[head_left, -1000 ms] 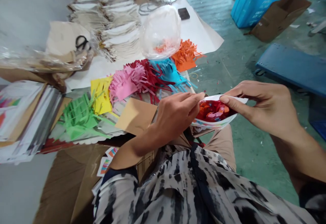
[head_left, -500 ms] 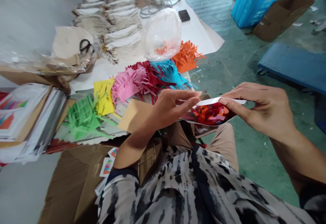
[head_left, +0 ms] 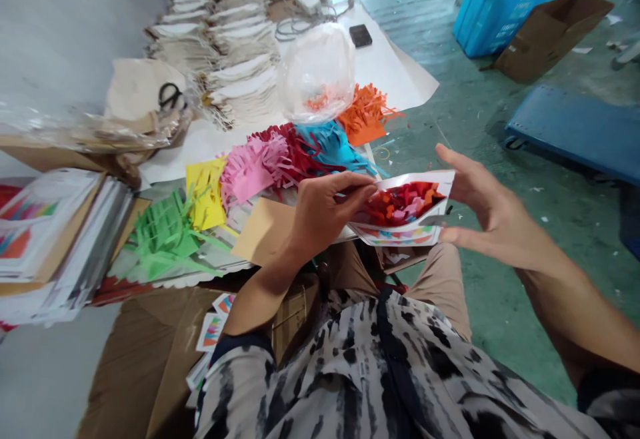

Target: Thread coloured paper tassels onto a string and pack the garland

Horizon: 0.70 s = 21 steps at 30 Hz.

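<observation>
Over the person's lap, just off the near edge of the table (head_left: 200, 138), the left hand (head_left: 325, 216) pinches the left rim of a small printed pouch (head_left: 400, 234), as it did a second ago. The right hand (head_left: 487, 216) has changed. Its pinch on the top flap is gone and it is now released, fingers spread, with only the thumb tip at the pouch's lower right corner and the forefinger by the upper edge. The pouch has tipped its mouth toward the camera and gapes wider, showing red, orange and pink paper scraps (head_left: 400, 202) inside. I judge that the left pinch now carries the pouch and the right hand merely steadies it.

Along the table's near edge lie a brown envelope (head_left: 263, 229) and a green paper fringe (head_left: 160, 232). Farther on is a row of coloured fringes (head_left: 280, 159), then a clear plastic bag (head_left: 317, 69), with scissors (head_left: 170, 96) toward the far left.
</observation>
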Each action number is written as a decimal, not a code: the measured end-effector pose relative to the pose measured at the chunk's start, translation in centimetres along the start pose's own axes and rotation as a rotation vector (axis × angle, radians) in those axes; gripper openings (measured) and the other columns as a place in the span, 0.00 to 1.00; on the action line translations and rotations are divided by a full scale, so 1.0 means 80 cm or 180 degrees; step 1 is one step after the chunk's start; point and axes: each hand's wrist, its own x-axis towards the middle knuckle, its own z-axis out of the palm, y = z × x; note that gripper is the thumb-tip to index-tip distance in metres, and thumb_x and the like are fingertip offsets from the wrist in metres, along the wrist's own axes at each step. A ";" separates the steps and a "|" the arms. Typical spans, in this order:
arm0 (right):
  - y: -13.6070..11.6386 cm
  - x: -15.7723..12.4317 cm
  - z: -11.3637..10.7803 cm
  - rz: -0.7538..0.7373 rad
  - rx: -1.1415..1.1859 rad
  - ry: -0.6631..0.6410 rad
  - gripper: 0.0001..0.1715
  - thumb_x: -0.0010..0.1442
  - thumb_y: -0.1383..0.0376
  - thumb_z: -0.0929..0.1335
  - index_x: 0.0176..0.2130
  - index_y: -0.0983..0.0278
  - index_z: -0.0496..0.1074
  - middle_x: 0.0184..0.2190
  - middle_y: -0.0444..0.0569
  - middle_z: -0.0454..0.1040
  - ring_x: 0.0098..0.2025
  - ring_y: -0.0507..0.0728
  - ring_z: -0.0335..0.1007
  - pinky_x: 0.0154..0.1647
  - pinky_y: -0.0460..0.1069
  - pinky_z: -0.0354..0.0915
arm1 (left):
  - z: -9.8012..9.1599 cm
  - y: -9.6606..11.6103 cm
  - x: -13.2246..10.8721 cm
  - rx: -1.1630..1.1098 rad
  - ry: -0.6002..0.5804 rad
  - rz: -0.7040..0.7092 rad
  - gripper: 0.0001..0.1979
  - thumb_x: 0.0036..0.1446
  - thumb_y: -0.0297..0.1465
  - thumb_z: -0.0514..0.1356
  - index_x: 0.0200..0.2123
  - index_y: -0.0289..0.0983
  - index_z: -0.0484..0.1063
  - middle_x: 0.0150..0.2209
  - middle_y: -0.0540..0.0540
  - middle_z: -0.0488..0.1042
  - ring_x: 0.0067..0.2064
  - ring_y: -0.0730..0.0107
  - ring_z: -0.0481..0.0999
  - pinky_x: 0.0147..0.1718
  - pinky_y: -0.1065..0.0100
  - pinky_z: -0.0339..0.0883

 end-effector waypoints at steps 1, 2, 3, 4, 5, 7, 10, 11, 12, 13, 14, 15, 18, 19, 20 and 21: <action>0.005 -0.001 0.004 0.0054 0.0027 0.0018 0.59 0.59 0.51 0.82 0.79 0.42 0.59 0.72 0.47 0.72 0.68 0.70 0.75 0.70 0.69 0.74 | -0.004 0.001 0.003 -0.0002 0.0046 0.0005 0.09 0.69 0.37 0.69 0.44 0.39 0.88 0.38 0.46 0.89 0.37 0.70 0.87 0.36 0.72 0.80; 0.009 0.000 0.008 0.0096 0.0034 0.0073 0.55 0.60 0.52 0.82 0.77 0.43 0.62 0.71 0.48 0.73 0.67 0.69 0.76 0.69 0.69 0.75 | -0.009 0.003 0.006 0.0007 0.0072 0.0034 0.09 0.69 0.37 0.68 0.45 0.39 0.87 0.38 0.46 0.89 0.36 0.70 0.87 0.36 0.72 0.81; 0.012 0.002 0.012 0.0131 0.0055 0.0149 0.47 0.63 0.52 0.80 0.75 0.45 0.67 0.68 0.49 0.76 0.65 0.68 0.77 0.66 0.67 0.77 | -0.015 0.007 0.009 0.0038 0.0077 0.0100 0.09 0.70 0.36 0.67 0.46 0.39 0.87 0.39 0.46 0.89 0.37 0.70 0.87 0.36 0.71 0.81; 0.013 0.006 0.016 0.0119 0.0107 0.0229 0.38 0.66 0.53 0.78 0.71 0.46 0.71 0.63 0.49 0.79 0.62 0.67 0.79 0.63 0.66 0.79 | -0.022 0.012 0.013 0.0094 0.0061 0.0210 0.10 0.71 0.36 0.66 0.48 0.40 0.87 0.40 0.46 0.89 0.38 0.70 0.87 0.37 0.70 0.82; 0.014 0.011 0.019 0.0074 0.0177 0.0295 0.32 0.67 0.53 0.77 0.68 0.47 0.75 0.58 0.49 0.81 0.58 0.65 0.81 0.61 0.64 0.80 | -0.030 0.018 0.018 0.0181 0.0019 0.0363 0.11 0.72 0.35 0.65 0.52 0.42 0.86 0.43 0.46 0.89 0.40 0.69 0.88 0.39 0.69 0.83; 0.018 0.025 0.024 -0.0093 0.0319 0.0365 0.30 0.67 0.52 0.77 0.66 0.47 0.76 0.55 0.48 0.81 0.56 0.64 0.81 0.58 0.61 0.81 | -0.042 0.028 0.028 0.0437 -0.0125 0.0745 0.16 0.73 0.34 0.64 0.61 0.46 0.82 0.52 0.45 0.88 0.48 0.67 0.88 0.46 0.66 0.84; 0.035 0.045 0.035 -0.0346 0.0495 0.0339 0.35 0.66 0.50 0.78 0.67 0.50 0.75 0.58 0.50 0.80 0.56 0.63 0.80 0.56 0.59 0.80 | -0.049 0.033 0.041 0.0855 -0.0343 0.1236 0.23 0.71 0.33 0.67 0.67 0.49 0.78 0.57 0.46 0.86 0.53 0.66 0.87 0.53 0.65 0.83; 0.043 0.050 0.040 -0.0374 0.0543 0.0347 0.36 0.66 0.49 0.78 0.68 0.51 0.74 0.59 0.51 0.80 0.56 0.63 0.80 0.56 0.59 0.80 | -0.047 0.030 0.043 0.0974 -0.0369 0.1319 0.22 0.71 0.33 0.66 0.66 0.48 0.78 0.56 0.47 0.86 0.53 0.67 0.87 0.53 0.65 0.82; 0.052 0.054 0.046 -0.0395 0.0584 0.0382 0.36 0.65 0.49 0.78 0.68 0.52 0.74 0.60 0.51 0.79 0.57 0.63 0.80 0.57 0.59 0.80 | -0.042 0.026 0.044 0.1082 -0.0352 0.1355 0.20 0.72 0.32 0.65 0.65 0.47 0.79 0.54 0.46 0.86 0.52 0.68 0.87 0.52 0.66 0.82; 0.061 0.055 0.052 -0.0402 0.0623 0.0432 0.38 0.65 0.49 0.78 0.69 0.51 0.72 0.61 0.51 0.79 0.58 0.64 0.80 0.58 0.60 0.79 | -0.037 0.020 0.043 0.1184 -0.0301 0.1344 0.20 0.73 0.31 0.63 0.65 0.46 0.79 0.53 0.46 0.87 0.50 0.69 0.87 0.51 0.67 0.82; 0.069 0.056 0.058 -0.0401 0.0662 0.0486 0.40 0.65 0.48 0.78 0.71 0.50 0.70 0.63 0.51 0.78 0.59 0.64 0.79 0.59 0.61 0.79 | -0.031 0.015 0.040 0.1270 -0.0223 0.1300 0.19 0.74 0.29 0.61 0.65 0.45 0.79 0.51 0.46 0.87 0.49 0.70 0.87 0.49 0.68 0.81; 0.075 0.056 0.063 -0.0401 0.0696 0.0532 0.42 0.65 0.48 0.78 0.72 0.48 0.68 0.65 0.51 0.78 0.61 0.65 0.79 0.59 0.61 0.79 | -0.024 0.011 0.038 0.1330 -0.0126 0.1243 0.19 0.75 0.29 0.60 0.65 0.45 0.79 0.50 0.47 0.87 0.47 0.71 0.87 0.48 0.69 0.81; 0.077 0.057 0.070 -0.0506 0.0726 0.0693 0.44 0.64 0.48 0.78 0.73 0.44 0.67 0.66 0.50 0.77 0.62 0.67 0.79 0.60 0.64 0.79 | -0.013 0.010 0.031 0.1278 0.0158 0.1177 0.18 0.76 0.28 0.58 0.62 0.45 0.81 0.48 0.47 0.87 0.45 0.72 0.87 0.44 0.69 0.81; 0.074 0.060 0.069 -0.0535 0.0711 0.0745 0.43 0.64 0.47 0.78 0.73 0.44 0.67 0.66 0.51 0.77 0.62 0.67 0.79 0.60 0.64 0.79 | -0.013 0.013 0.033 0.1212 0.0225 0.1189 0.17 0.76 0.27 0.58 0.60 0.45 0.82 0.48 0.47 0.88 0.45 0.72 0.87 0.44 0.69 0.81; 0.069 0.064 0.067 -0.0549 0.0686 0.0793 0.43 0.64 0.46 0.78 0.72 0.44 0.67 0.67 0.51 0.76 0.63 0.68 0.79 0.61 0.65 0.79 | -0.016 0.019 0.036 0.1140 0.0265 0.1202 0.17 0.76 0.27 0.58 0.59 0.45 0.83 0.48 0.47 0.88 0.46 0.71 0.87 0.45 0.68 0.82; 0.064 0.069 0.064 -0.0544 0.0649 0.0840 0.44 0.64 0.43 0.77 0.73 0.44 0.67 0.68 0.52 0.75 0.64 0.70 0.78 0.61 0.67 0.79 | -0.020 0.025 0.041 0.1069 0.0261 0.1199 0.16 0.76 0.28 0.58 0.58 0.45 0.83 0.48 0.47 0.88 0.46 0.71 0.87 0.46 0.67 0.82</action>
